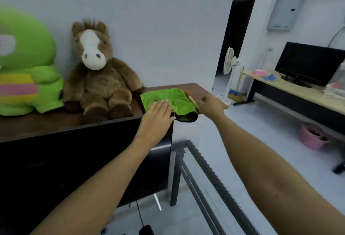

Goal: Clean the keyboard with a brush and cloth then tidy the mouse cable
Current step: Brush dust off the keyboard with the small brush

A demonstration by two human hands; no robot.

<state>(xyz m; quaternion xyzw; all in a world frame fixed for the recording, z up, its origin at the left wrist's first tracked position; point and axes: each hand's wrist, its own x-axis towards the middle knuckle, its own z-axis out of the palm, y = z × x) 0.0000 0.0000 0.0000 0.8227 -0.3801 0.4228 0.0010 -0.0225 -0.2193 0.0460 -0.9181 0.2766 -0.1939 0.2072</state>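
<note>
A green cloth [177,98] with a dark underside lies folded on the right end of a brown desk [199,88]. My left hand [156,120] is flat, fingers together and stretched out, its fingertips resting on the cloth's near edge. A brush with a wooden handle [191,99] lies along the cloth's right side. My right hand [211,105] reaches it from the right, fingers curled at the handle; whether they grip it is unclear. No keyboard or mouse is in view.
A black monitor [78,163] stands in front of me, below the desk edge. A brown plush horse [99,72] and a green plush toy [24,66] sit on the desk. A glass table [205,188] is low right. Another desk with a monitor [308,62] stands far right.
</note>
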